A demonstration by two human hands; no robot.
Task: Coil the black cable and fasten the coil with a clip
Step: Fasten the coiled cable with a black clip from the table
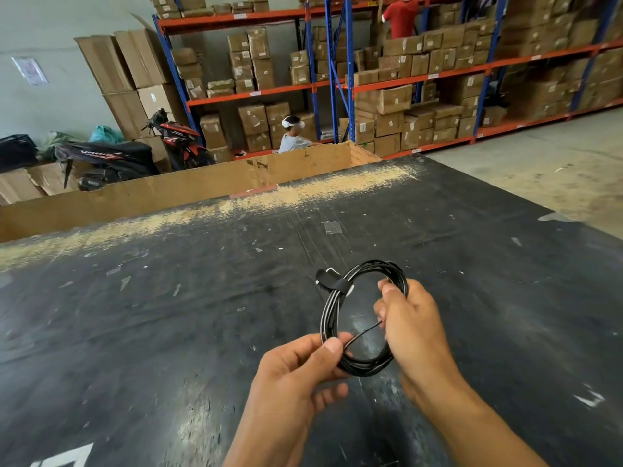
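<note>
Both forearms come in from the bottom edge. The left hand point(296, 369) and right hand point(414, 325) meet over the near-centre of a big black tabletop point(168, 315). Top is scuffed, w/ bits of clear tape point(332, 226) stuck on and a pale worn band point(269, 200) along the far edge. Nothing on the top sits btwn or near the hands.

Beyond the far edge, a plywood crate point(202, 187) butts against the table. Behind it is a parked motorbike point(178, 139), then blue-and-orange racking point(421, 75) full of cardboard boxes point(394, 99). One person in a white headset point(293, 136) sits by the racks, another in a red shirt point(401, 16) stands up among the boxes. Both are well apart from the hands.

Table's right edge drops to bare concrete floor point(539, 156), open on that side. Wide bare tabletop lies left and ahead of the hands.

The black cable point(328, 318) is wound in a round coil, held up btwn the hands over the tabletop. Left thumb and curled fingers pinch its lower-left arc. Right hand's fingers wrap round the right arc, thumb up on the inside. A loose cable end point(364, 332) runs across the ring from left thumb to right palm. A black strap clip point(333, 284) is wrapped round the upper-left arc, clear of both hands.
</note>
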